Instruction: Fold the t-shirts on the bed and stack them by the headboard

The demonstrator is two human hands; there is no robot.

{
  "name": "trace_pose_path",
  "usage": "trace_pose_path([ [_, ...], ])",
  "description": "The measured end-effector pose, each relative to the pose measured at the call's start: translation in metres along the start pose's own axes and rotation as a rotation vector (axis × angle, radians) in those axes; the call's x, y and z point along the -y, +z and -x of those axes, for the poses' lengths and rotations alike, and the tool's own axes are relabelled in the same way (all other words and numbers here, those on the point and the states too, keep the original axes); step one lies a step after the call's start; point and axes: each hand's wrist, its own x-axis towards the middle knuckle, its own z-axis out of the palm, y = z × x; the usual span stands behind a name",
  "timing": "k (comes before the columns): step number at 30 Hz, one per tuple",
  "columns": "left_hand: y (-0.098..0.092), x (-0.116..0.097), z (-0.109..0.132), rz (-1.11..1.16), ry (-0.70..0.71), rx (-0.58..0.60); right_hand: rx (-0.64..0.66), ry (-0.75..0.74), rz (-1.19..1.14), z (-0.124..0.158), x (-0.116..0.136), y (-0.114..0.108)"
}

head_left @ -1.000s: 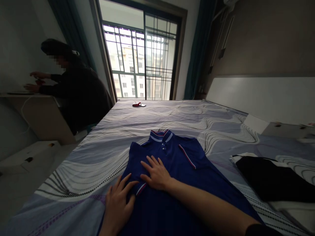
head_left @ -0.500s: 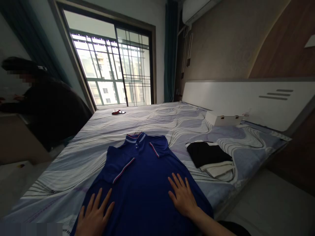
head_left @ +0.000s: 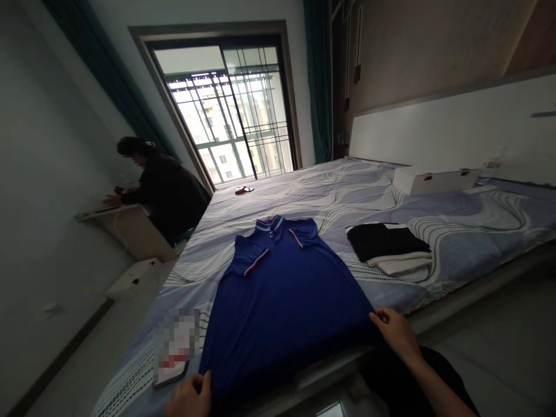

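Observation:
A blue polo shirt lies spread on the bed, collar away from me, its short sleeves with striped cuffs folded in over the front. Its lower part reaches the bed's near edge. At the bottom left corner of the hem, my left hand is closed in a pinch on the shirt. On the opposite side my right hand pinches the right hem corner between thumb and fingers. Left of the shirt lies a phone, its screen blurred out.
Folded black and white clothes lie right of the shirt. A white box stands near the headboard. A small red item lies at the bed's far edge. Another person sits at a desk on the left.
Both hands, flat with spread fingers on the shirt before, have come down to its hem corners and closed on them. My view has shifted left and down, bringing the phone into sight.

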Motion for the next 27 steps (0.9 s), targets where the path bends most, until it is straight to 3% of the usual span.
trace_pose_path([
  [5,-0.014,0.006,-0.007,0.365,-0.194,0.057,-0.042,0.023,-0.288,-0.001,-0.004,-0.007],
  [8,0.000,0.012,0.008,0.351,-0.237,0.098,0.039,0.055,-0.376,0.007,-0.010,0.001],
  [12,0.015,0.020,0.029,0.287,-0.199,0.113,0.176,-0.071,-0.384,0.027,-0.019,0.006],
  [15,0.013,0.030,0.033,0.362,-0.213,0.164,0.203,-0.101,-0.385,0.037,-0.022,-0.010],
  [20,-0.004,0.051,0.030,0.630,-0.195,0.370,0.294,-0.071,-0.432,0.038,-0.025,-0.057],
  [24,-0.014,0.053,0.035,0.675,-0.076,0.328,0.375,0.014,-0.390,0.033,-0.030,-0.076],
  [27,-0.019,0.052,0.044,0.678,-0.040,0.373,0.367,0.048,-0.371,0.032,-0.033,-0.080],
])
